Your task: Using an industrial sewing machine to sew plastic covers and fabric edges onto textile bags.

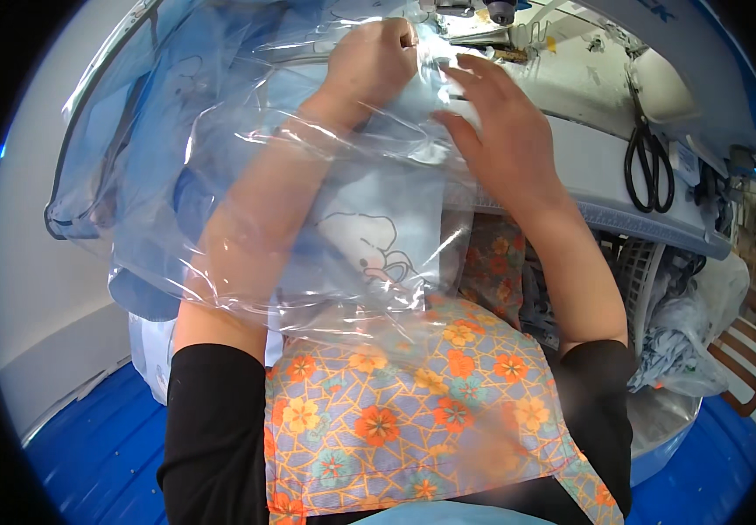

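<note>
A large sheet of clear plastic (159, 149) with a dark bound edge spreads over the left side and drapes across my left forearm. My left hand (374, 63) is closed in a fist at the plastic, by the working end of a sewing machine (500, 10). Just to its right, my right hand (509, 131) has its fingers apart, the tips at the edge of the plastic; nothing shows in its grasp. Light blue fabric (308, 241) with a printed cartoon animal lies beneath the plastic, hanging toward my lap.
Black-handled scissors (649, 171) lie on the machine table (588, 162) at right. Below are a white basket (639, 271) and a plastic bag (684, 337) of fabric scraps. A brown chair (750, 359) stands farther right. My flowered apron (413, 411) covers my lap above blue flooring (98, 446).
</note>
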Tool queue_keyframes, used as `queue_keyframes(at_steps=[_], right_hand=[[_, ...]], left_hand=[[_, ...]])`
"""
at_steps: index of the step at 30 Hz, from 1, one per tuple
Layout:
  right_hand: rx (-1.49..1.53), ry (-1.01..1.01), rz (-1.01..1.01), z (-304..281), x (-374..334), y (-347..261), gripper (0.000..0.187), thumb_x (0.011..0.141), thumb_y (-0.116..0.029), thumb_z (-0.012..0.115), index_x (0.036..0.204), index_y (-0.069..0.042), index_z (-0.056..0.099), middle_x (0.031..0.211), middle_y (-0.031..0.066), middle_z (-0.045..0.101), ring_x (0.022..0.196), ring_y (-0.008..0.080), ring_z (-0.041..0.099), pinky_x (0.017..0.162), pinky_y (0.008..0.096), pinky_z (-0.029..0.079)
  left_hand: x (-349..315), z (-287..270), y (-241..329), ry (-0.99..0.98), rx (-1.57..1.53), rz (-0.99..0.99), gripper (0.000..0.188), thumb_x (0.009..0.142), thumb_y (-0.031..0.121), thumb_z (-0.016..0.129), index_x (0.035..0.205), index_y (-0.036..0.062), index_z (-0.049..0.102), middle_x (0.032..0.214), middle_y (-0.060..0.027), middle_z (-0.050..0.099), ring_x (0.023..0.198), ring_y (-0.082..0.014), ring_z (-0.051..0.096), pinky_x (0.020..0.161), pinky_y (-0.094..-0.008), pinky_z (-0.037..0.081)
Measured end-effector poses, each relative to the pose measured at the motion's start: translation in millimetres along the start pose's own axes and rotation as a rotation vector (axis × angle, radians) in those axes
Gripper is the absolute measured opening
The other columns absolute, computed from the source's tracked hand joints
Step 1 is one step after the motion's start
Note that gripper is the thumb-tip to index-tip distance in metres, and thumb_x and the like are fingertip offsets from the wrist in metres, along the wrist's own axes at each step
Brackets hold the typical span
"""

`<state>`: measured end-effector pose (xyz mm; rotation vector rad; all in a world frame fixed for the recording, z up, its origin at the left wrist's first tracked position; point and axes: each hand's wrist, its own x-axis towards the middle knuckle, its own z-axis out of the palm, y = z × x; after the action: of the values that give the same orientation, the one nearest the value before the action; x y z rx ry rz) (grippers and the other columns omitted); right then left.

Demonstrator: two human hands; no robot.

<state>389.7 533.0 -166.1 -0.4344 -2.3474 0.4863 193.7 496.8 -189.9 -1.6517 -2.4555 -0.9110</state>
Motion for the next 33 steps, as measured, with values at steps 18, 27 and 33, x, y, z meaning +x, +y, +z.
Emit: queue_keyframes(at_steps=[18, 27, 33], right_hand=[[-0.168, -0.091, -0.237, 30.3, 16.1, 29.3, 0.015, 0.082, -0.007, 0.061, 0.097, -0.004, 0.062, 0.11, 0.0115, 0.067, 0.102, 0.0303, 0.064, 0.086, 0.0396, 0.052], [-0.226, -0.096, -0.232, 38.3, 9.1, 27.2, 0.014, 0.084, -0.007, 0.057, 0.096, -0.001, 0.061, 0.113, 0.0148, 0.065, 0.107, 0.0299, 0.062, 0.089, 0.0378, 0.052], [-0.266, -0.207, -0.224, 36.4, 13.1, 31.0, 0.016, 0.082, -0.006, 0.057, 0.096, 0.001, 0.061, 0.111, 0.0175, 0.064, 0.106, 0.0307, 0.062, 0.089, 0.0372, 0.052]], left_hand=[[0.8, -1.8, -3.8, -0.05, 0.038, 0.08, 0.016, 0.082, 0.023, 0.06, 0.083, 0.0076, 0.064, 0.085, -0.0136, 0.068, 0.075, -0.038, 0.066, 0.067, -0.0475, 0.053], [-68.3, -99.9, -19.7, 0.187, 0.426, 0.265, 0.035, 0.083, 0.011, 0.061, 0.118, 0.0028, 0.061, 0.124, -0.0239, 0.057, 0.111, -0.0406, 0.057, 0.092, -0.0445, 0.048], [-213.0, -188.3, 36.2, -0.645, -0.035, 0.102, 0.046, 0.08, 0.02, 0.069, 0.122, 0.0036, 0.06, 0.136, -0.0224, 0.05, 0.126, -0.0421, 0.047, 0.101, -0.0439, 0.043]])
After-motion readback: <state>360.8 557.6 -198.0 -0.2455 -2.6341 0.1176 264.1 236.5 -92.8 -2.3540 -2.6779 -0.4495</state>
